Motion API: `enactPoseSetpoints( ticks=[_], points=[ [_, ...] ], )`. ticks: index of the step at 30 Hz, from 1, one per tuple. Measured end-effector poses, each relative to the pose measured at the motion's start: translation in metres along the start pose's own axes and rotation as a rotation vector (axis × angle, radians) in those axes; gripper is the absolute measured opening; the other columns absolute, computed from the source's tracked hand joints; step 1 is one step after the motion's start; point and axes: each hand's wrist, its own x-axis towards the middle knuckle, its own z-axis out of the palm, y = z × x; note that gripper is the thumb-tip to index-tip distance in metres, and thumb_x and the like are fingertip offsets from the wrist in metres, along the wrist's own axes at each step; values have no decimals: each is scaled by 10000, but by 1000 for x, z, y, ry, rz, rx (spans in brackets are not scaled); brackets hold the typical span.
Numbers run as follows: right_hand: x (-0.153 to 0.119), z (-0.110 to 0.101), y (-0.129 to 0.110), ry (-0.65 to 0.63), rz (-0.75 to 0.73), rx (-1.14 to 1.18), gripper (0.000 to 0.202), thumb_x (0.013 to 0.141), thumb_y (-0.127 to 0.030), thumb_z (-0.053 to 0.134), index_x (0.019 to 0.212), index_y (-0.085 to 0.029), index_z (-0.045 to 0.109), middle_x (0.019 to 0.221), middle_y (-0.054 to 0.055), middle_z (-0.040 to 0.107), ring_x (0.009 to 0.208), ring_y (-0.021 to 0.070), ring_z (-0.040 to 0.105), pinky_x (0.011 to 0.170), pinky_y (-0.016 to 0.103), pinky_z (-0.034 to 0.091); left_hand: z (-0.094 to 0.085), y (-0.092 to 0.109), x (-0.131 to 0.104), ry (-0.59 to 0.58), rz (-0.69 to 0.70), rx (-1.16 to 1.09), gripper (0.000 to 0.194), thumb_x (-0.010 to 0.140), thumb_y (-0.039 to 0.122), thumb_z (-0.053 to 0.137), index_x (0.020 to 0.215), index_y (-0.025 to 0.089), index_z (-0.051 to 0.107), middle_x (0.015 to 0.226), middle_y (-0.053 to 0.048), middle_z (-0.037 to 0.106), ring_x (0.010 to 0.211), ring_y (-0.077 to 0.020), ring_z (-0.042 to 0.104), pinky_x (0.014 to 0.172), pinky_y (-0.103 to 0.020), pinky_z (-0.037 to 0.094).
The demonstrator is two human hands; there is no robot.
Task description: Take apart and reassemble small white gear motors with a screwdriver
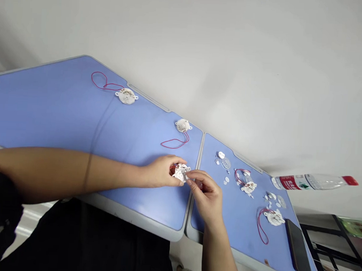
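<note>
1. Pale plain wall (232, 73) at the back; in front, blue table (63, 117) in two sections, with narrow seam (194, 188) between them. Possible trouble from this seam: loss of any small piece, if slipping from the fingers so near to it.

2. Left hand (162, 173): curled, holding the unit from its left side between thumb and fingers. Too strong squeezing: possible cause of bending or cracking.

3. Right hand (206, 191): narrow, thumb and index finger close together at the unit's right edge. Gripping or only touching: not possible to tell. Sideways pushing: possible cause of a slip.

4. White round unit (181, 174): between both hands, in the left one, at the right fingertips, near the seam.

5. Red wires (172, 167): partly hidden by left hand; possible loosening, if pulled or pinched there.

6. Small white pieces (226, 180): scattered beyond right hand; possible scattering further by careless wrist.
</note>
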Motion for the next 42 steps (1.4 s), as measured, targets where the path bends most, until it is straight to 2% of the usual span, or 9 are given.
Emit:
enactPoseSetpoints(
  ticks=[9, 17, 28, 42],
  points=[
    [0, 0, 4, 15, 36, 66, 108, 822, -176, 678, 871, -260, 727, 906, 32, 708, 865, 182, 645, 712, 295, 492, -2, 12, -4, -8, 3, 56, 556, 640, 173, 716, 1176, 107, 586, 1028, -87, 709, 942, -239, 656, 799, -318, 516],
    [0, -1, 3, 36, 55, 67, 82, 807, -190, 696, 854, -247, 731, 880, 34, 712, 830, 184, 645, 692, 298, 491, 1, 4, 1, -2, 0, 22, 589, 594, 188, 758, 1154, 136, 586, 1027, -81, 705, 949, -240, 663, 811, -338, 528],
    [-2, -3, 7, 16, 24, 61, 99, 813, -180, 697, 860, -261, 727, 889, 28, 706, 873, 189, 640, 707, 305, 486, 0, 19, -2, 27, -17, 179, 582, 567, 230, 774, 1123, 148, 622, 987, -68, 704, 860, -219, 665, 731, -306, 535],
    [-4, -3, 9, 50, 14, 59, 57, 816, -204, 695, 859, -230, 721, 887, 55, 701, 883, 211, 636, 689, 325, 485, 0, 19, -3, 25, 1, 156, 563, 590, 226, 761, 1127, 145, 613, 950, -56, 706, 825, -203, 667, 708, -290, 532]
  ],
)
